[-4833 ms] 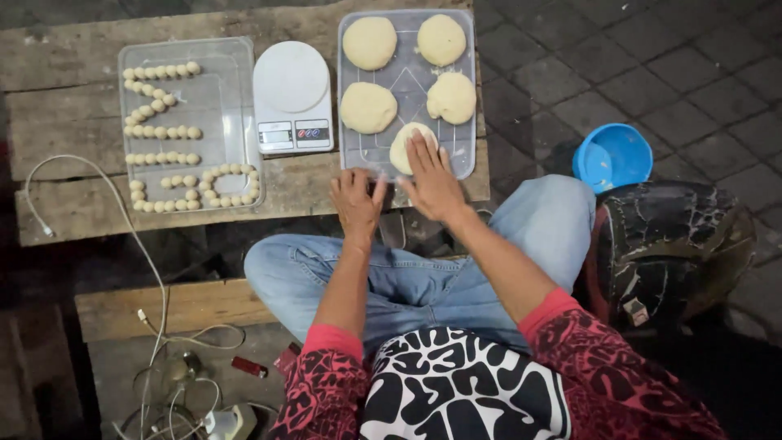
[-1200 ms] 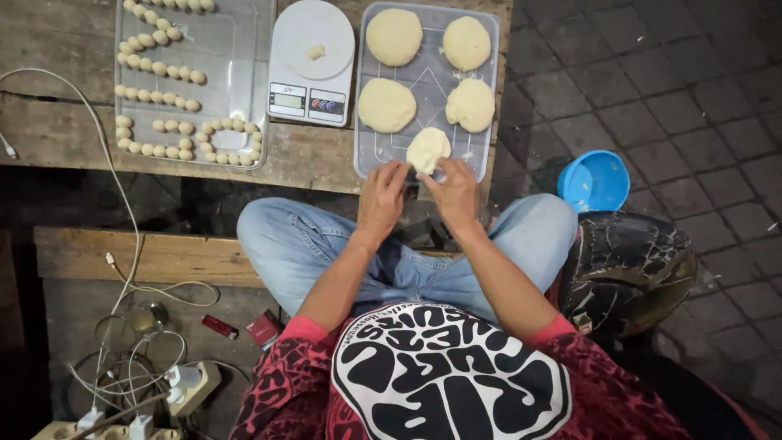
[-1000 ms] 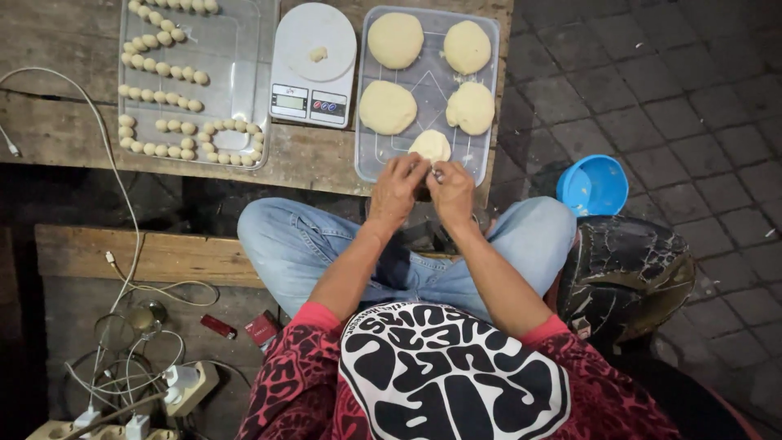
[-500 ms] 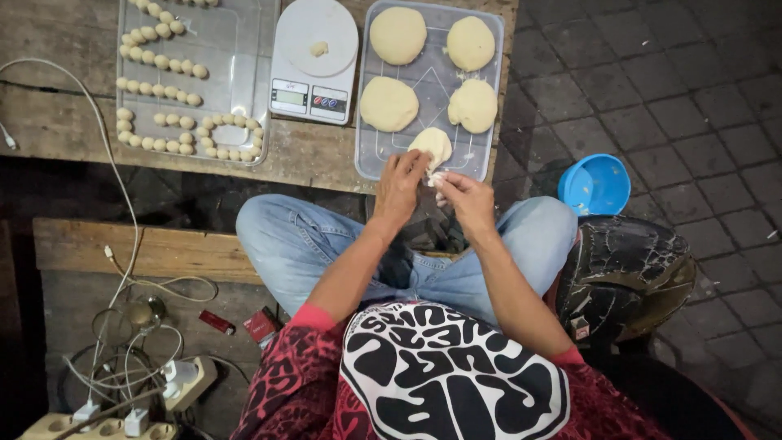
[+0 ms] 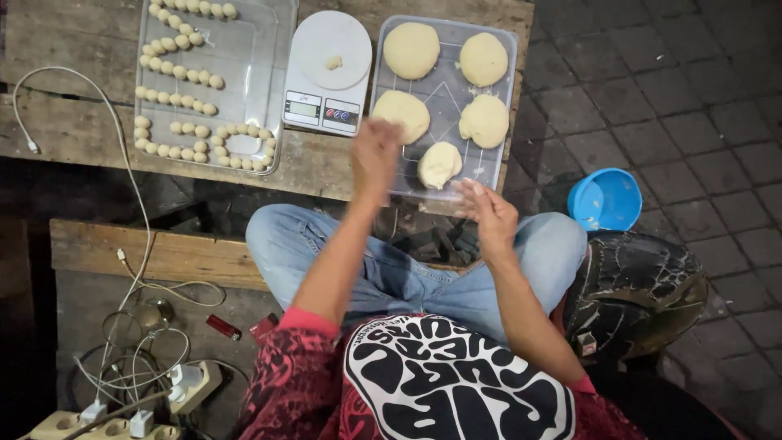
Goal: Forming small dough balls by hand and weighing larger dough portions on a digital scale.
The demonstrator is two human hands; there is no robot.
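My left hand [image 5: 375,153] is raised and blurred over the front edge of the wooden table [image 5: 73,126], between the white kitchen scale [image 5: 327,72] and a clear tray [image 5: 501,106] of flattened dough discs. It holds nothing that I can see. My right hand [image 5: 487,213] hangs open just below that tray's front edge, fingers spread. The nearest dough piece [image 5: 439,164], smaller and folded, lies at the tray's front between my hands. Four larger discs sit behind it. A tiny dough ball [image 5: 334,62] rests on the scale.
A second clear tray [image 5: 244,90] at the left holds several rows of small dough balls. A blue bowl [image 5: 605,200] stands on the paved floor at the right, by a dark helmet [image 5: 631,293]. White cables and power strips [image 5: 122,391] lie at the lower left.
Both hands have let go of the small dough piece, which now lies on the tray. My left hand has swung up and left toward the scale; my right has drawn back.
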